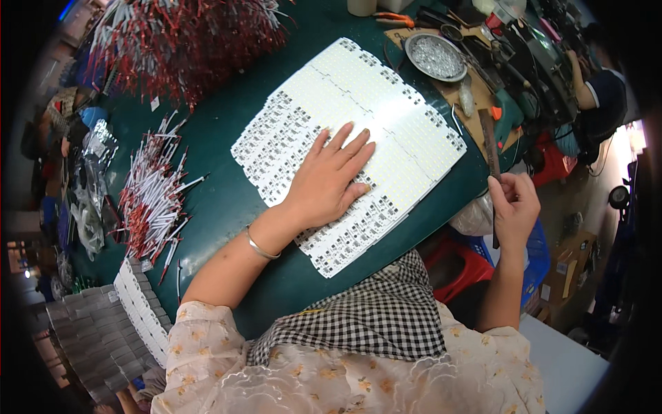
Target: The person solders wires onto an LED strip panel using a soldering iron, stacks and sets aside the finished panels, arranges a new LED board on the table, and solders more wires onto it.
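Observation:
White LED circuit boards (407,148) lie side by side as a broad sheet on the dark green table, with rows of small dark parts along one half. My left hand (329,178) rests flat on them, fingers spread. Off the table's right edge, my right hand (517,210) pinches a narrow, flat, dark brown strip (489,141) that looks like rusty metal. The strip stands nearly upright; its upper end rises above my fingers and its lower end hangs beneath them, apart from the boards.
A big bundle of red and white wires (189,41) fills the far left, and a smaller wire pile (155,193) lies nearer. A metal bowl (436,56) of small shiny pieces sits far right among tools. Stacked grey boards (89,331) stand at lower left. Another person (607,93) works at far right.

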A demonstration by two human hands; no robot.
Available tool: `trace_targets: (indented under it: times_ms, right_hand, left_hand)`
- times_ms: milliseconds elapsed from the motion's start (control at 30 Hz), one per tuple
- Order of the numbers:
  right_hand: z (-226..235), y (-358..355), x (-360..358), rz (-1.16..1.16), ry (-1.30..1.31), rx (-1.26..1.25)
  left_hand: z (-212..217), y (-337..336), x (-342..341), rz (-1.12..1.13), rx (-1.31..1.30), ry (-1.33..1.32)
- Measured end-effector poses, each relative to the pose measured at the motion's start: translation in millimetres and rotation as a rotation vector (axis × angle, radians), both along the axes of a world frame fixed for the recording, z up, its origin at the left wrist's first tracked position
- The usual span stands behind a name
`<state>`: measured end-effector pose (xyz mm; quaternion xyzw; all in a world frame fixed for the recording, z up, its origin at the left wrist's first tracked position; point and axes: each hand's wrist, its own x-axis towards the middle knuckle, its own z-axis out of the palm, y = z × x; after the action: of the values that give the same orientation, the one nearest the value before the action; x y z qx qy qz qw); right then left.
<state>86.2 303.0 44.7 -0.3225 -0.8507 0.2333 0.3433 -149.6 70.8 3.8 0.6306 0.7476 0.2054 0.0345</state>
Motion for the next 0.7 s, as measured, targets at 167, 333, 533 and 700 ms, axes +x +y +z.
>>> trace_targets:
  times_ms: [167,333,533,700]
  right_hand:
    - [29.0,-27.6,-75.6,0.209,-0.043,0.045]
    - [-12.5,-41.4,-156.8,0.400,-0.191,0.202]
    - [-18.5,-67.1,-191.8,0.409,-0.294,0.209]
    - [-13.1,-56.1,-180.2,0.388,-0.291,0.199]
  left_hand:
    - [4.1,-7.7,-0.2,0.017,0.059,-0.065]
    - [13.6,-23.9,16.7,0.168,0.057,-0.010]
    - [-1.2,-33.5,19.7,0.256,-0.006,0.003]
    - [-3.5,-26.9,21.2,0.251,-0.032,-0.032]
